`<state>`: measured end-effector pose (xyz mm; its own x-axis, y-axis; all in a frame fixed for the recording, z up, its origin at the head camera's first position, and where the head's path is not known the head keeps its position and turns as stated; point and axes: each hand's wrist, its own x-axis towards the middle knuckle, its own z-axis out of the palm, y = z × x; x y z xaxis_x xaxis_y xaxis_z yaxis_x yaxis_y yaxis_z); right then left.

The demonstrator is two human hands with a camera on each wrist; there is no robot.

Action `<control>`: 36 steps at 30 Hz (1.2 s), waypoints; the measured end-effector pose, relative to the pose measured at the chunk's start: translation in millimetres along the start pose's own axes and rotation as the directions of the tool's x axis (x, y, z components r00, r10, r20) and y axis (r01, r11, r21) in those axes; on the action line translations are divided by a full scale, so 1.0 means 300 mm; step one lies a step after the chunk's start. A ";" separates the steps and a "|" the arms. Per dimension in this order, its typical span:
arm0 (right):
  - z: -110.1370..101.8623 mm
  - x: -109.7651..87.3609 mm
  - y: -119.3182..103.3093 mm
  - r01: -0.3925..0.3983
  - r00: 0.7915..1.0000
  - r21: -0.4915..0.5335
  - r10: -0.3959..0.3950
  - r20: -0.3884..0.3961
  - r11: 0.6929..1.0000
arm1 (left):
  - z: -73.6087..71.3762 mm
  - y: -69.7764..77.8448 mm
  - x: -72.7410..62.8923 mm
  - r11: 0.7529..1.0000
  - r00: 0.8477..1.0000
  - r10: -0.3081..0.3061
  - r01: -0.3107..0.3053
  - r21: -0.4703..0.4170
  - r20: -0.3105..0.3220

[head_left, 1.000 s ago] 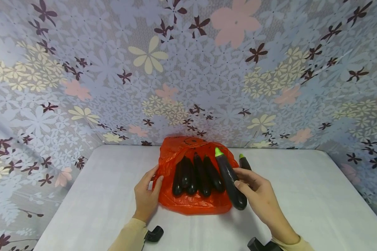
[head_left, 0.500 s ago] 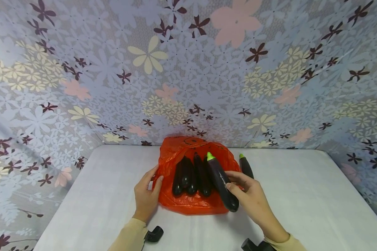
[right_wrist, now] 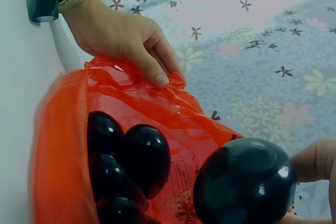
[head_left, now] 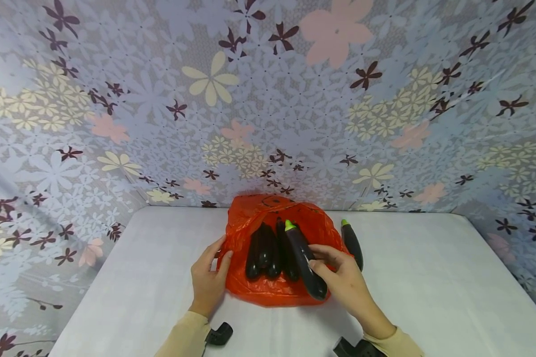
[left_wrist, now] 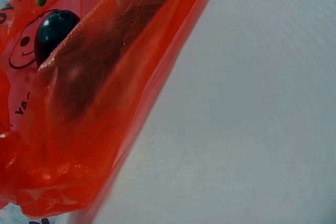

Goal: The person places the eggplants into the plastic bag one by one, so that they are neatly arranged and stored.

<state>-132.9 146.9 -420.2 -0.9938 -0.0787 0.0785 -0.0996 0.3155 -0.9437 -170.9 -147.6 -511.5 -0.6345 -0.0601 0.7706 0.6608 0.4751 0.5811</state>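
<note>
A red plastic bag (head_left: 272, 296) lies with its mouth facing me, several dark eggplants (head_left: 263, 255) side by side inside. My left hand (head_left: 207, 280) pinches the bag's left edge, its thumb over the film in the right wrist view. Between thumb and fingers my right hand (head_left: 344, 280) holds an eggplant (head_left: 307, 265), its green stem end pointing away and into the bag mouth. That eggplant's rounded end (right_wrist: 247, 182) looms large in the right wrist view. Through the film, the left wrist view shows dark shapes and one bare eggplant end (left_wrist: 55, 32).
Another eggplant (head_left: 352, 245) lies on the white table (head_left: 429, 277), just right of the bag. A flowered wall (head_left: 268, 109) rises directly behind the bag and along both sides. Black wrist devices (head_left: 219, 333) sit on both forearms.
My right hand has carried the eggplant leftward, from the bag's right side to over its mouth. More of the eggplant on the table now shows. My left hand has stayed put.
</note>
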 end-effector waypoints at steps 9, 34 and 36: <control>0.033 0.026 0.016 -0.028 1.000 -0.012 0.028 0.001 1.000 | 0.004 -0.001 0.001 1.000 1.000 -0.016 0.016 0.005 0.008; 0.119 0.077 0.035 0.007 0.998 -0.136 -0.015 -0.058 0.991 | 0.000 0.006 -0.007 1.000 1.000 -0.005 0.005 0.018 0.004; 0.125 0.082 0.033 0.004 0.998 -0.148 -0.013 -0.059 0.989 | -0.001 0.006 -0.006 1.000 1.000 -0.017 0.017 0.019 0.007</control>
<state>-156.3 112.6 -439.8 -0.9936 -0.0271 0.1096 -0.1100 0.4518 -0.8853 -168.3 -146.9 -511.7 -0.6483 -0.0618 0.7589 0.6424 0.4906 0.5888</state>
